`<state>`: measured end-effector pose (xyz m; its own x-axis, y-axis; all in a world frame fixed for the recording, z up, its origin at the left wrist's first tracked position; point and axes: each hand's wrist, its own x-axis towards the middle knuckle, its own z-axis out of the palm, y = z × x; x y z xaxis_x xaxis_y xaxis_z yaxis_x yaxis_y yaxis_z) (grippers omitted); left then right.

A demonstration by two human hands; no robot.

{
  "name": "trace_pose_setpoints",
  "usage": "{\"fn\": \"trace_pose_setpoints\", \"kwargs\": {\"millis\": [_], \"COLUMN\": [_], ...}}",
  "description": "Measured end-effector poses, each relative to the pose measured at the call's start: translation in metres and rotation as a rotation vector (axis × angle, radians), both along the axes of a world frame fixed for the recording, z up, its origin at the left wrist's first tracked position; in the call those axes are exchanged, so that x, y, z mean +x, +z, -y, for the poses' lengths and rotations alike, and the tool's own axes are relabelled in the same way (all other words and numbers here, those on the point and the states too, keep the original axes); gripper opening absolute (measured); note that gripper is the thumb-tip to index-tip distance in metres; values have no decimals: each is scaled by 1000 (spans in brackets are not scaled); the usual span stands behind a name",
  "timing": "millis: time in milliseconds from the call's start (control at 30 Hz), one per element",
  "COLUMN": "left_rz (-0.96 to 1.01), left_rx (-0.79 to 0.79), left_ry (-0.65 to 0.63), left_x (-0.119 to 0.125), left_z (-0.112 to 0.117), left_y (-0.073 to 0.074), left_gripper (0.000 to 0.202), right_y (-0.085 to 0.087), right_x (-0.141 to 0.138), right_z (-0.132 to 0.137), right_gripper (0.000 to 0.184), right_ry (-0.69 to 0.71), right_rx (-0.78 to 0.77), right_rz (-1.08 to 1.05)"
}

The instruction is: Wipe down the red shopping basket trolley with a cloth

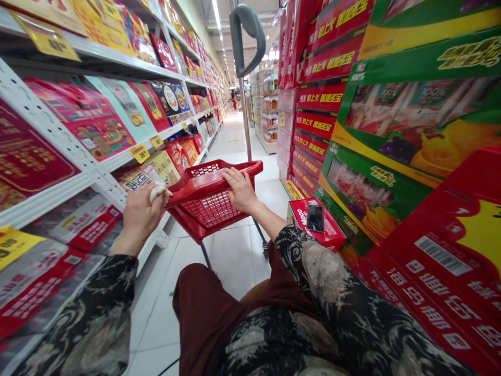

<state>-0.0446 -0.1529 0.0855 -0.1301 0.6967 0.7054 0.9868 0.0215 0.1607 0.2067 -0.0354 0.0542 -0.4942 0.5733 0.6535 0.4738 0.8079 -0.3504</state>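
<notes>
A red plastic shopping basket [207, 203] with mesh sides stands in front of my knees on thin dark legs, and a long grey pull handle [247, 42] rises behind it. My right hand [240, 190] lies over the basket's near rim, gripping it. At the basket's left corner, my left hand [143, 211] is closed around a crumpled white cloth or tissue [158, 193]. Its fingertips meet the rim there. The basket's floor is hidden from me.
White shelves [113, 162] of packaged snacks run along the left. Stacked red drink cartons [317, 120] and green juice boxes [415, 120] wall the right. A dark phone [315, 216] lies on a low red carton [299, 211]. A tiled aisle [235, 128] stretches ahead.
</notes>
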Motion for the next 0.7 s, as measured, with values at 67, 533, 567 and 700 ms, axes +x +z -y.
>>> {"fn": "trace_pose_setpoints", "kwargs": {"millis": [67,533,567,700], "left_rz": [8,-69,-63,-62], "left_rx": [-10,-76,-85,-89], "left_ry": [13,-79,-50,-4], "left_x": [2,9,4,8], "left_z": [-2,-7,-6,-9], "left_y": [0,3,5,7], "left_gripper": [34,41,41,42], "right_y": [0,-1,-1,1], "right_x": [-1,2,2,1], "right_z": [1,-3,-2,0], "right_gripper": [64,64,65,65], "right_ry": [-9,3,6,0], "right_rx": [1,13,3,-19], "right_rz": [-1,11,8,-7]}}
